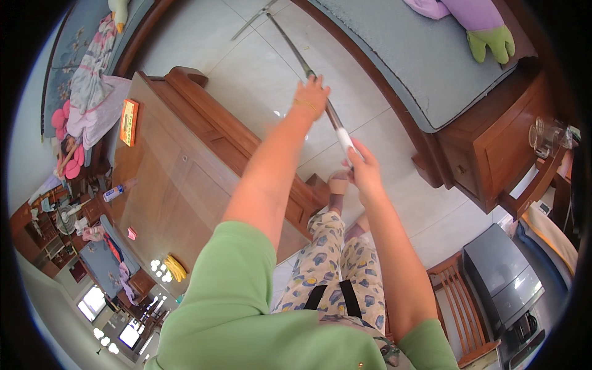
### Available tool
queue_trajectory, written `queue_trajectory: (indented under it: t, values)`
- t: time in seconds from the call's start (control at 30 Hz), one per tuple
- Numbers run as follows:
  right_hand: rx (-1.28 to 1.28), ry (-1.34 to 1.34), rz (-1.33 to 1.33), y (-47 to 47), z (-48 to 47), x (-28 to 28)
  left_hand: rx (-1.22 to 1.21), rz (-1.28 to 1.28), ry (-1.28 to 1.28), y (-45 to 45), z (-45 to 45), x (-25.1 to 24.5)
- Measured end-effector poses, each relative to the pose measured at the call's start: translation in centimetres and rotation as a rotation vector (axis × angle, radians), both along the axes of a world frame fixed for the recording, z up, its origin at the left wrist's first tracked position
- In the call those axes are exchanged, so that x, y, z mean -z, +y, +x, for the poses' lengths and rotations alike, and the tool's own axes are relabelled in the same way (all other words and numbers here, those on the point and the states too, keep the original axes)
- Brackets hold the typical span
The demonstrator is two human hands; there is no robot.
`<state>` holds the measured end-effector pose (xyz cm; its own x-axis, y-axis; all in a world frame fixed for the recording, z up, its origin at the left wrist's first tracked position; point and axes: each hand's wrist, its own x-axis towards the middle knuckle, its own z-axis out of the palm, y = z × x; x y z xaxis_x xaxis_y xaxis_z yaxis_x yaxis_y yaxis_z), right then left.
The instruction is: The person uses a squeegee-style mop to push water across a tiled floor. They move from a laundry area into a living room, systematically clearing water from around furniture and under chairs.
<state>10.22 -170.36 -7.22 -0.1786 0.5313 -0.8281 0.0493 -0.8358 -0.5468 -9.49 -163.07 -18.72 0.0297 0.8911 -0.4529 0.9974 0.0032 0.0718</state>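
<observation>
A long-handled floor mop or squeegee slants away from me over the tiles, with its metal pole (289, 44) ending near a thin flat head (253, 21) on the floor. My left hand (312, 96) is wrapped loosely around the middle of the pole, fingers partly spread, a thin yellow band at the wrist. Closer to my body, my right hand (364, 167) grips the white sleeve (344, 138) at the pole's near end. My slippered foot (338, 182) stands below that hand, on the white tiled floor (370, 132).
To the left is a wooden coffee table (185, 189) with an orange box (129, 122), a bottle (113, 193) and yellow bananas (175, 268). A wooden sofa with a grey cushion (407, 64) and a plush toy (481, 25) borders the right. A slatted chair (458, 305) stands at lower right.
</observation>
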Motion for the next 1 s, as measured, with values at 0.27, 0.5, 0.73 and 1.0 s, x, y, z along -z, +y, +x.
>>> queue_trajectory:
  t: [0.27,0.5,0.73,1.0]
  values:
    - [0.044,-0.096,-0.235,-17.8,18.5,-2.6,0.188,-0.016,-0.213,-16.4,19.0,0.6]
    - [0.152,-0.166,-0.301,-38.7,31.4,-11.1,0.387,-0.027,-0.353,-36.7,33.5,-5.9]
    - [0.226,-0.404,-0.334,-55.8,37.7,-23.2,0.698,-0.239,-0.708,-50.6,41.2,-15.1]
    - [-0.044,-0.353,0.083,-49.1,31.3,-17.9,0.363,0.006,-0.622,-46.9,30.7,-11.0]
